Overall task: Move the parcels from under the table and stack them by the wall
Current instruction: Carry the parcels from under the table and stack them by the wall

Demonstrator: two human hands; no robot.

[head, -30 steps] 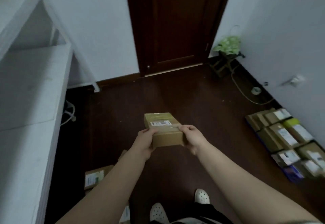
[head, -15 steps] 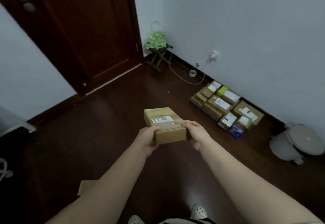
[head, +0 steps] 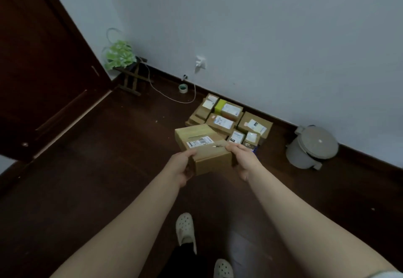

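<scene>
barcode label [head: 199, 142] on parcel [head: 212, 162], text illegible

The carried parcel [head: 202, 146] is matt brown cardboard with a white paper label and a strip of slightly shiny tape on top. The stacked parcels [head: 222, 122] are the same cardboard with paper labels, beside a matt painted wall [head: 261, 37]. The floor [head: 98, 179] and door [head: 43, 70] are dark wood with a faint sheen, and the bin [head: 311, 146] is smooth grey plastic.
</scene>
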